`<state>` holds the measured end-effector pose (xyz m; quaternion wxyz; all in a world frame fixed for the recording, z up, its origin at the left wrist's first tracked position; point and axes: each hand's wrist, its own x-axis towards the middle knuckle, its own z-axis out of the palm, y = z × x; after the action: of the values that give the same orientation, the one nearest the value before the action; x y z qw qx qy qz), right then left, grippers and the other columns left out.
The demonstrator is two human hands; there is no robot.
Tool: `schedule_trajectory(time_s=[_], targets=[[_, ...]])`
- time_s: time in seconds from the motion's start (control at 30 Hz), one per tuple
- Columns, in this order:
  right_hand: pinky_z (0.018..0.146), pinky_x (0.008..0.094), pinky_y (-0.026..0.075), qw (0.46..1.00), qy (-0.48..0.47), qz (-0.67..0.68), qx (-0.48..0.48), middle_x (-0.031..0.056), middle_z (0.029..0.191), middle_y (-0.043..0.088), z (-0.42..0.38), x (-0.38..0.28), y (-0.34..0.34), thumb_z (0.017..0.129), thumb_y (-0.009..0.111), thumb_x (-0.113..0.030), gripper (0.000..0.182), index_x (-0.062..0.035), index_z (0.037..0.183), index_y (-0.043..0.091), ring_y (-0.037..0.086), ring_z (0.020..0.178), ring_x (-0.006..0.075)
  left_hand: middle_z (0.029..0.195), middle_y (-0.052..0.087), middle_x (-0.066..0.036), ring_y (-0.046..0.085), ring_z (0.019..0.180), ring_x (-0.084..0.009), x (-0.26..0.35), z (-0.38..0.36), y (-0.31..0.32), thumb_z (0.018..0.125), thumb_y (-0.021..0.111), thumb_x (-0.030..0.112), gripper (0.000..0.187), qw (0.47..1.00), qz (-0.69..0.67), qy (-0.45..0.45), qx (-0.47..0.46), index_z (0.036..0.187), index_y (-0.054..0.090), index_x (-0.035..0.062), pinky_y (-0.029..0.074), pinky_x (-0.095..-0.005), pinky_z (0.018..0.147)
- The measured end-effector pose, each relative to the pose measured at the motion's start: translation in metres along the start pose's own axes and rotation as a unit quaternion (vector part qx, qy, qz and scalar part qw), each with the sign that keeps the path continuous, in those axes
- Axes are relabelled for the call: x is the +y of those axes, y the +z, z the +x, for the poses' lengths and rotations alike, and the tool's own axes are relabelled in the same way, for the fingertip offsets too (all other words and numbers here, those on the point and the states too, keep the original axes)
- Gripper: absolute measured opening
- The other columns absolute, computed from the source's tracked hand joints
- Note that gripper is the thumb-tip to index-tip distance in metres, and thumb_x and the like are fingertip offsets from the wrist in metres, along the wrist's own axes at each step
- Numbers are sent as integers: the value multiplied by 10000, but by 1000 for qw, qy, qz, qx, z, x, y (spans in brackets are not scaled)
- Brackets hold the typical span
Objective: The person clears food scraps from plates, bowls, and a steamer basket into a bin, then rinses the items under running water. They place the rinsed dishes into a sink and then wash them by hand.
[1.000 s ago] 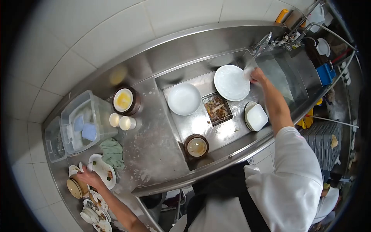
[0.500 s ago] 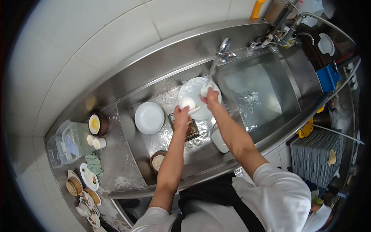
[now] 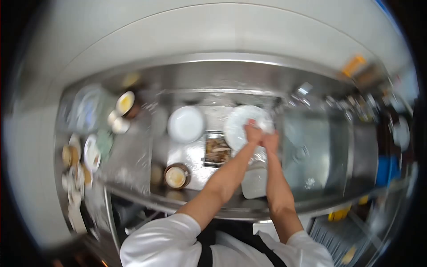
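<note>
White and round, a large plate is being overhung on its right side by the left hand and the right hand. Both are being held close together, seemingly touching, with the left forearm being angled across the sink. A blurred white item is being shown at the fingers, just beyond the right hand; its shape is being obscured by motion, and whether it is being gripped, and by which hand, cannot be told.

To the left of the large plate, a white bowl is being supported on the sink floor. Between and slightly below these two, food scraps are being contained in a square drain basket. A brown-rimmed bowl is being kept nearer the front edge, and a square white dish is being framed between the forearms. On the right, water is being held in a basin, well within reach of the right hand. On the left counter, a green cloth is being flanked by an oval dish, with two pale cups being placed above it, beside a dark bowl in which yellow contents are being displayed.
</note>
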<state>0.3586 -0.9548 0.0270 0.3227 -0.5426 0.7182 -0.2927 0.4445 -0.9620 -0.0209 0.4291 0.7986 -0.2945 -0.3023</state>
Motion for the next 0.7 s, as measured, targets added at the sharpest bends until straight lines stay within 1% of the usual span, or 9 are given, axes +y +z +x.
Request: schedule_trajectory(time_s=[0.03,0.13,0.2,0.27,0.37,0.4,0.5,0.63,0.7], targets=[[847,410,447,999,-42,22,-9,204,966,585,8,-2,-4,769,603,-75,319,11,1053,485,583,866,324,999,537,-235,542,965,-398,21,-16,-20,709,626,150,319,990,-115,-81,2,1014,557,85,440,-462,845],[780,403,446,990,-140,30,9,160,937,594,19,-3,12,778,652,-69,267,-4,991,505,581,837,316,1009,619,-209,595,1002,-331,14,-31,-83,710,549,81,328,982,-86,-165,-37,1037,549,75,481,-407,816],[720,373,475,985,-91,124,-83,116,956,600,22,-12,20,808,675,-109,258,-10,998,532,580,826,252,1057,586,-123,597,916,-277,8,-33,-156,663,575,43,498,930,-257,-236,-114,1158,521,63,543,-378,503],[673,308,510,900,56,383,-199,79,1000,615,-10,-69,-8,845,671,-177,289,-35,1072,561,592,839,169,1131,550,-145,625,840,-263,9,-36,-248,695,651,60,663,942,-285,-163,-76,1315,418,76,559,-373,506],[671,281,528,911,105,243,-315,76,1038,612,16,-68,-33,853,669,-212,340,-63,1134,551,613,871,165,1058,623,-181,638,846,-262,17,-26,-435,737,696,201,570,995,-32,-39,81,1241,504,16,510,-374,754],[651,278,533,919,79,221,-317,74,1038,616,14,-79,-36,854,664,-203,343,-64,1145,547,622,857,174,1027,625,-195,633,864,-317,36,-26,-502,748,712,242,494,980,95,2,176,1156,555,12,500,-393,745],[510,232,505,914,-66,292,-273,67,989,631,15,-72,8,849,659,-184,318,-60,1123,556,623,767,156,939,646,-228,619,905,-378,30,3,-659,767,675,218,306,860,96,108,489,965,620,-8,481,-415,784],[334,226,309,878,-81,171,-439,5,655,579,-126,-220,58,865,625,-261,269,-14,970,602,400,360,69,892,661,-156,640,775,-264,2,63,-802,756,660,154,396,849,69,13,523,1105,586,-17,519,-367,670],[373,215,357,814,-122,134,-552,32,753,616,-200,-300,103,863,603,-181,291,-1,1089,575,486,471,80,897,656,-125,641,782,-217,-6,78,-847,762,667,146,460,889,-91,-70,444,1172,545,-22,532,-340,625]])
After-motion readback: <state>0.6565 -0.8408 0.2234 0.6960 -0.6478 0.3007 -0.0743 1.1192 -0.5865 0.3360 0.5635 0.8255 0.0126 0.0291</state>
